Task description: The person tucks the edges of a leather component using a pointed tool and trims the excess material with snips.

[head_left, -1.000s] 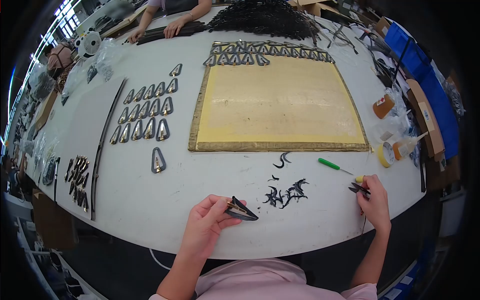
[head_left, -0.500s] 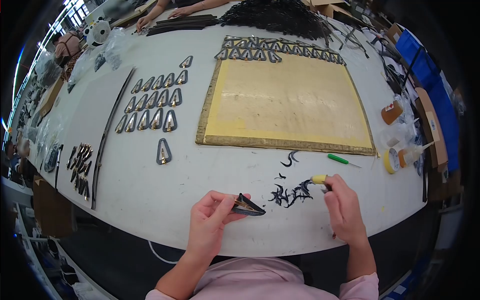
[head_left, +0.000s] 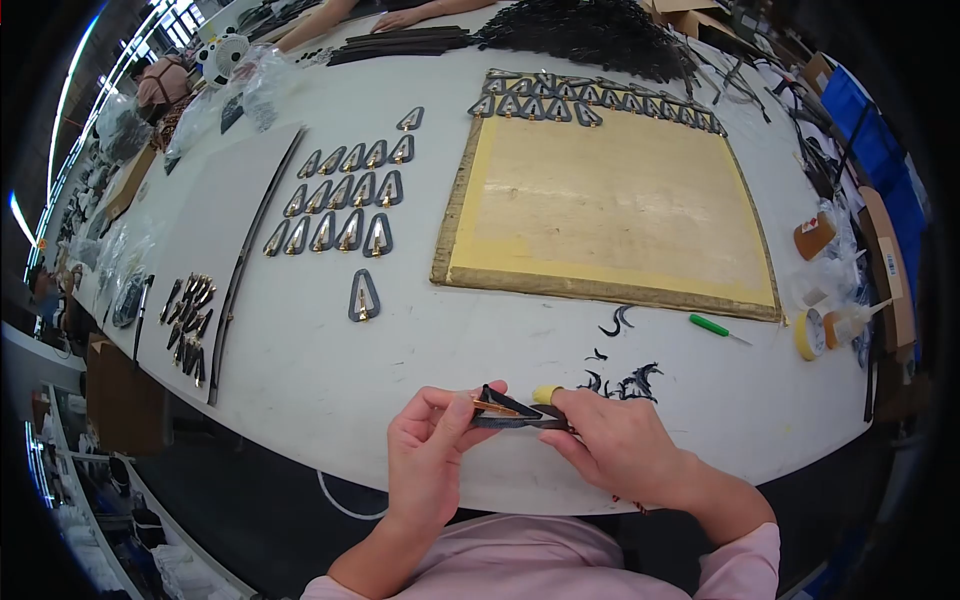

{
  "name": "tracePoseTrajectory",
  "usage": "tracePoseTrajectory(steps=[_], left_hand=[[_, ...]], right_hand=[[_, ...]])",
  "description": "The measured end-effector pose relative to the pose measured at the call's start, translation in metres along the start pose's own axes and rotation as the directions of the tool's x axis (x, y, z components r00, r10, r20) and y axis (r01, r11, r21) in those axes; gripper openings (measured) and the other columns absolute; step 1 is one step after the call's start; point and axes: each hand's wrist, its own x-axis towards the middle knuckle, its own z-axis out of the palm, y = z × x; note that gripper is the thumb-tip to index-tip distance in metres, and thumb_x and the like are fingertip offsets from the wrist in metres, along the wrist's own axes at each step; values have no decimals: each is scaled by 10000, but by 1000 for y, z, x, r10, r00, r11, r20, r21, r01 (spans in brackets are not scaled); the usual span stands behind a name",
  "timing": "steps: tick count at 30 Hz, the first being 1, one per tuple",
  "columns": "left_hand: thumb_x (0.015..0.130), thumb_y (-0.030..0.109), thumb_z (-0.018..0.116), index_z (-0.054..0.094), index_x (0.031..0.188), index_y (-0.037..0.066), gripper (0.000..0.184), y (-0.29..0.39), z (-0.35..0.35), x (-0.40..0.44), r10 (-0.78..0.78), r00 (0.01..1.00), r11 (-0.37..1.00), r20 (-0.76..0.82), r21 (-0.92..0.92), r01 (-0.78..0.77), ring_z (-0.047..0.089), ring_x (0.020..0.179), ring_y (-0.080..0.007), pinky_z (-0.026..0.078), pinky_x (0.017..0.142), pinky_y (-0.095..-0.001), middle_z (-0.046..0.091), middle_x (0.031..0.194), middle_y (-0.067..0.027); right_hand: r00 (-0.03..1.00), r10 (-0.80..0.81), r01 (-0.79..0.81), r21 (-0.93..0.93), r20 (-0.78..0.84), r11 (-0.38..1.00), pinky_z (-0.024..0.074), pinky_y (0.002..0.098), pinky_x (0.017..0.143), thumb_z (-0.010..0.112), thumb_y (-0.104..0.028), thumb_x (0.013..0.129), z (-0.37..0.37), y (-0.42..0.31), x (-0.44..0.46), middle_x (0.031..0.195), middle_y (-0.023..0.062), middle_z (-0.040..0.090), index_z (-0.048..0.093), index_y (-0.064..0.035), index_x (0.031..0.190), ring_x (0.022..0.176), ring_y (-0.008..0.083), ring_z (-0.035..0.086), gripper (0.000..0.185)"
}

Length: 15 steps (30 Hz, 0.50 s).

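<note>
My left hand (head_left: pixel 430 445) pinches a black triangular loop (head_left: pixel 507 421) with a gold-coloured metal part inside it, above the table's near side. My right hand (head_left: pixel 628 452) is closed round a small dark tool (head_left: pixel 555 417) that looks like snips, mostly hidden by the fingers. Its tip meets the right-hand corner of the loop. A yellow finger cover (head_left: pixel 546 394) sits on a right fingertip. Just beyond the right hand lie curled black trimmings (head_left: pixel 638 382). A single similar triangular piece (head_left: pixel 365 296) rests further up and to the left.
Rows of triangular pieces (head_left: pixel 341 190) lie left of a yellow-edged board (head_left: pixel 610 210), which carries more along its far edge. A green-handled tool (head_left: pixel 709 325), tape roll (head_left: pixel 810 334) and amber bottle (head_left: pixel 815 235) are rightward. Black-and-gold parts (head_left: pixel 190 320) lie left. Another person's arms reach in at the far side.
My right hand has come left from over the trimmings to the loop, bringing the dark tool against its corner. My left hand still holds the loop. The whole view has shifted slightly.
</note>
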Motion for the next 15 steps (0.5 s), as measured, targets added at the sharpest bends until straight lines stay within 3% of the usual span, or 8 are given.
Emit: tracePoseTrajectory(steps=[9,15], left_hand=[[960,122,534,563,908,6,131,-5,-1,2,41,999,997,10,59,-41,671,959,-262,580,813,-353,643,1054,-249],[948,107,565,569,891,11,111,-5,-2,1,33,999,998,17,48,-34,649,1020,-241,571,824,-345,663,1030,-209]], right_hand=[[1000,-1,1,10,-3,1000,427,306,410,624,-266,895,7,4,-1,690,65,580,548,-29,1015,508,208,585,276],[1000,13,-13,16,9,1000,423,309,398,616,-268,901,8,7,-3,665,64,583,541,-29,1007,479,211,573,272]])
